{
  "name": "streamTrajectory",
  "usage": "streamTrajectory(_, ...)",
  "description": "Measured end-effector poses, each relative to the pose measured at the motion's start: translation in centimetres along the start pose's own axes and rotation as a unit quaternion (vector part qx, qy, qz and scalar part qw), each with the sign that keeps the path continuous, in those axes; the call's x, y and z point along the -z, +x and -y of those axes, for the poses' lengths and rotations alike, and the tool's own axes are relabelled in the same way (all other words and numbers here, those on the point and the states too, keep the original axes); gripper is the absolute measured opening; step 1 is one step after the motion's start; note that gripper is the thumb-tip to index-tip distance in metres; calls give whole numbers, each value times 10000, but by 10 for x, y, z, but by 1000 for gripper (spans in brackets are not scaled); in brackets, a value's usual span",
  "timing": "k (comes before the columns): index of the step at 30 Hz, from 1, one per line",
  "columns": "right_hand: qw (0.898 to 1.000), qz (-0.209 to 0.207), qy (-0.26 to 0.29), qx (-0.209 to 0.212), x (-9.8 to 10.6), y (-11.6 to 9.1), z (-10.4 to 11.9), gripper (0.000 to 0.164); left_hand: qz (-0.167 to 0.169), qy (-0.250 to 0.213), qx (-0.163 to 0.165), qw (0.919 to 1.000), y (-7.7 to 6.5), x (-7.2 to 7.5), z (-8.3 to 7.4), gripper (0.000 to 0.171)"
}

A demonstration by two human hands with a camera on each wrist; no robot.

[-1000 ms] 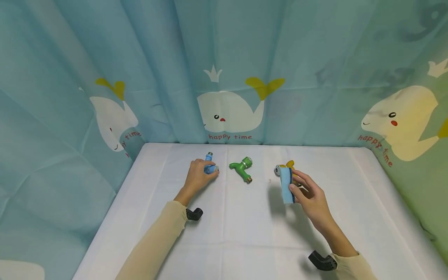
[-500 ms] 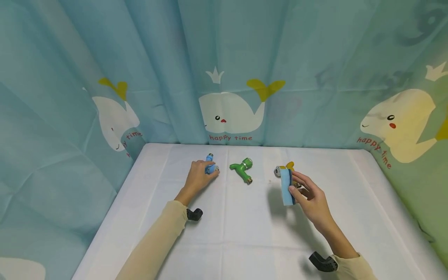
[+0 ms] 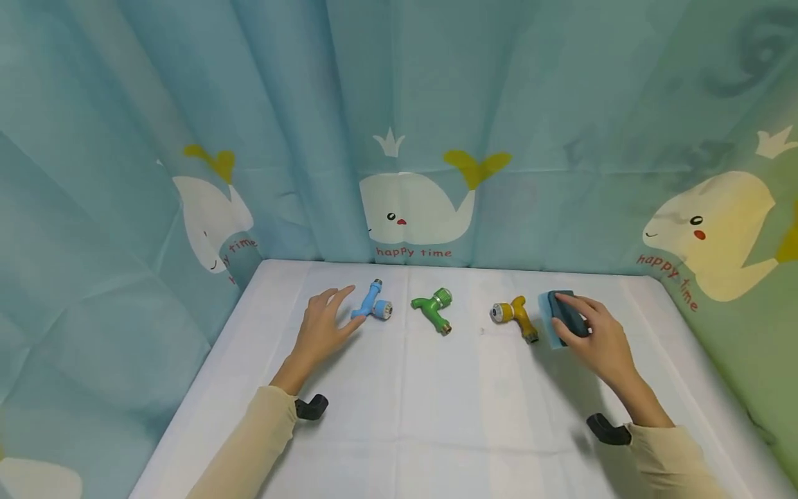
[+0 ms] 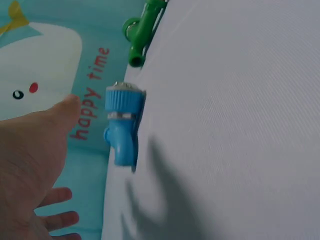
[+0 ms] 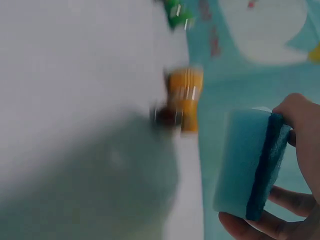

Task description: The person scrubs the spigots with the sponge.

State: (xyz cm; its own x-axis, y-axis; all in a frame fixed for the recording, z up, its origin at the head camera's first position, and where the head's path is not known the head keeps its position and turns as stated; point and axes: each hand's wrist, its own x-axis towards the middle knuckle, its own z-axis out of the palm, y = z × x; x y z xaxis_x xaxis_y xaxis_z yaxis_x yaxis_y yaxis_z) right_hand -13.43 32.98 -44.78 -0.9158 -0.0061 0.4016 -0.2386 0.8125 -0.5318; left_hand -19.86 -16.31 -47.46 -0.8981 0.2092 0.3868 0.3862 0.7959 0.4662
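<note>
A two-layer sponge (image 3: 548,322), light blue foam with a dark blue face, is held above the table by my right hand (image 3: 598,339). In the right wrist view the fingers and thumb grip the sponge (image 5: 242,160) by its edges. My left hand (image 3: 321,329) hovers just left of the blue faucet (image 3: 369,303), fingers spread and holding nothing. In the left wrist view the thumb shows beside the blue faucet (image 4: 122,125), apart from it. The green faucet (image 3: 433,310) lies in the middle, and the yellow faucet (image 3: 520,317) lies left of the sponge.
A white cloth covers the table (image 3: 436,402). Behind it and along the sides hangs a blue-green curtain (image 3: 299,125) printed with whales. Black wrist devices sit at both sleeves, such as the left wrist device (image 3: 312,407).
My left hand has let go of the blue faucet and drawn back leftward. The right hand has carried the sponge right, off the yellow faucet, and turned its dark face into view.
</note>
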Motion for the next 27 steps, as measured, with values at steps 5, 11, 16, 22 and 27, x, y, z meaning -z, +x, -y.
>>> streamTrajectory(5, 9949, 444, -674, -611, 14, 7, -36, 53, -54, -40, -114, 9999, -7, 5, 4, 63)
streamTrajectory(11, 9857, 861, -1151, -883, 22, 9, -63, 56, -112, 5, -81, 9999, -13, 8, 9, 61)
streamTrajectory(16, 9798, 976, -1426, -1003, 24, 8, -73, 56, -125, 84, 16, 9999, -17, 11, 14, 61)
streamTrajectory(22, 9748, 1080, -1524, -1219, 22, 6, -80, 61, -149, 58, 49, 9999, -20, 15, 19, 61)
streamTrajectory(27, 9748, 1026, -1544, -1242, 19, 5, -83, 61, -163, 45, 110, 9998, -21, 16, 23, 61)
